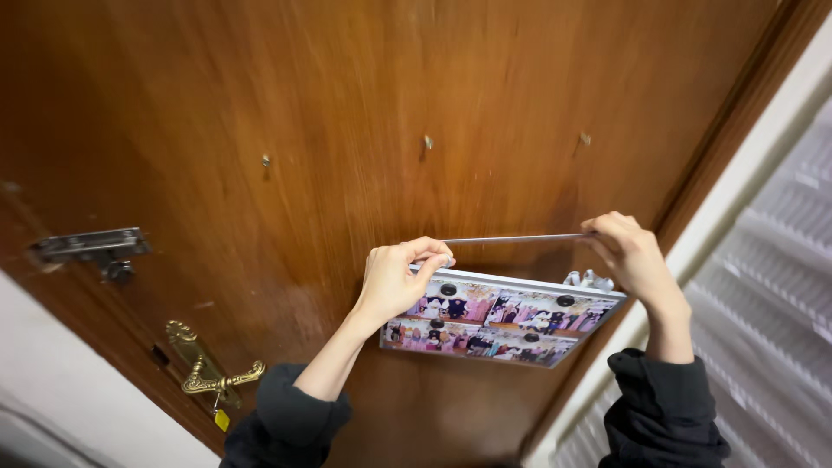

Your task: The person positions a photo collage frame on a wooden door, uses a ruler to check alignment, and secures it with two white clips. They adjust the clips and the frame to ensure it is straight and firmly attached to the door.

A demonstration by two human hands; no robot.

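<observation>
Both hands up against the wooden door (364,104), dark sleeves (290,416) nearest the viewer.

Left hand (394,282): fingers pinched shut on the left end of a thin grey cord (511,238), thumb and forefinger meeting at the tip. Palm sits over the left edge of the photo frame (507,325).

Right hand (633,256): fingers curled closed round the right end of the same cord, wrist bent down. Cord runs taut and near level between the two hands, just above the frame's top edge.

Photo frame: flat rectangular panel, collage of colourful pictures, four dark round studs (448,289) on its face. It hangs below the cord, tilted, its back toward the door; can't tell whether it touches the wood. Small pale bow or clip (589,279) at its top right corner, right under the right hand.

Further up the door, above the cord: three small nails or screws (427,141) in a rough row, well apart from each other.

Left of the frame, at the door's edge: ornate brass lever handle (212,373) with a small yellow tag (222,419) below it, and higher up a grey metal slide bolt (87,247).

Right of the frame: door jamb, then a white ribbed wall (771,303).
</observation>
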